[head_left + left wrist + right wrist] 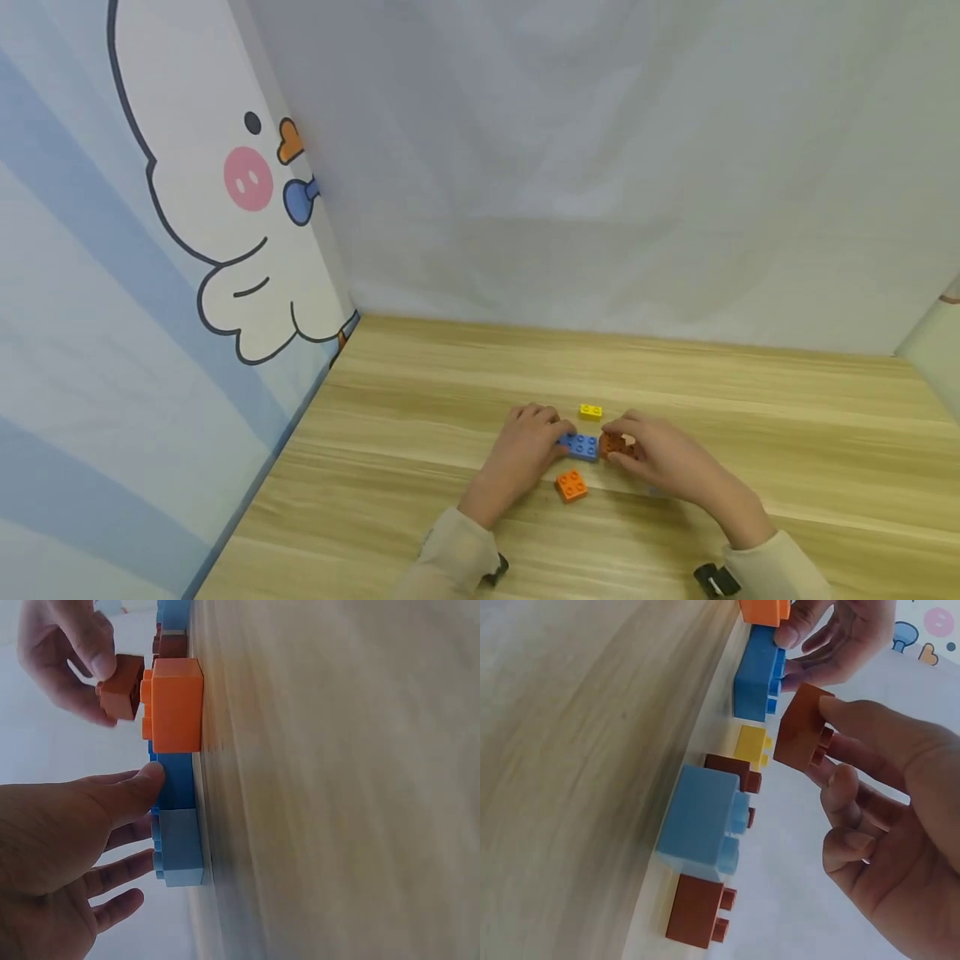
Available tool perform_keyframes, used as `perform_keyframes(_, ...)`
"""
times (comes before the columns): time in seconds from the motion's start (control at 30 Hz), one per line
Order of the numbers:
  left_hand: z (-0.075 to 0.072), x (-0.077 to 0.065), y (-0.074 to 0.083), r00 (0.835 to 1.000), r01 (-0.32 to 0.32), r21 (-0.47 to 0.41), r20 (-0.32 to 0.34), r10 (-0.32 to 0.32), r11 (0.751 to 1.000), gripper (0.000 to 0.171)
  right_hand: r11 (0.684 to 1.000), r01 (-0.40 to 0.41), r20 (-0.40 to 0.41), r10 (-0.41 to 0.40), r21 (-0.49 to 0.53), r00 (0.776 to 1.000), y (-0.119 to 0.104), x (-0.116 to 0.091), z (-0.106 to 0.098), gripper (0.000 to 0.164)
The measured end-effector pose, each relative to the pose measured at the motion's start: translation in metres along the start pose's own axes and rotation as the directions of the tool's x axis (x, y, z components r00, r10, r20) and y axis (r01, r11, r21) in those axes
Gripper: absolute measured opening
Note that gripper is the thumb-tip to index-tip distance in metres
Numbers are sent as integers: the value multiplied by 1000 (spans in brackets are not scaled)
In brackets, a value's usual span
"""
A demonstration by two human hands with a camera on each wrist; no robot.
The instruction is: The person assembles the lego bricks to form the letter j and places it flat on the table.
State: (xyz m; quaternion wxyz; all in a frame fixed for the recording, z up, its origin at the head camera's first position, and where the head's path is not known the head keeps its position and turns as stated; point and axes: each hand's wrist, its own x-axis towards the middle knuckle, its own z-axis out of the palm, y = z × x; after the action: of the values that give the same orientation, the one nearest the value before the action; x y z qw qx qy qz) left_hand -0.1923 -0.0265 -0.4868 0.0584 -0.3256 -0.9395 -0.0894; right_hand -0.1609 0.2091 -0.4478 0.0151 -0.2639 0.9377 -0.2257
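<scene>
The brown brick is up off the table, studs upward, pinched by the thumb and fingers of my right hand, just beside the blue brick that my left hand pinches on the tabletop. I'd keep the blue one steady and level the brown one before bringing them closer. My left wrist view shows a light blue brick that the left hand hides from the head view

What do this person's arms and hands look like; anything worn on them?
The left hand and right hand are ungloved. Light beige sleeves end short of the hands. A black item shows by each sleeve; the right one bears a whitish mark.
</scene>
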Motion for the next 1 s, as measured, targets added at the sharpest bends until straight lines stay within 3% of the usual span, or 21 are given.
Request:
perform_keyframes(0.33, 3, 1, -2, 1000, 0, -6, -6, 0, 1000, 30, 999, -40, -26, 39, -11, 999, 4, 17, 8, 21)
perform_keyframes(0.77, 5, 1, -1, 1000, 9, -4, -6, -9, 1000, 30, 1000, 9, -44, -10, -29, 999, 4, 20, 14, 23)
perform_keyframes(1.0, 2, 0, -1, 1000, 10, -32, -16, -11, 999, 29, 998, -4, -42, 1, -64, 999, 4, 20, 17, 29)
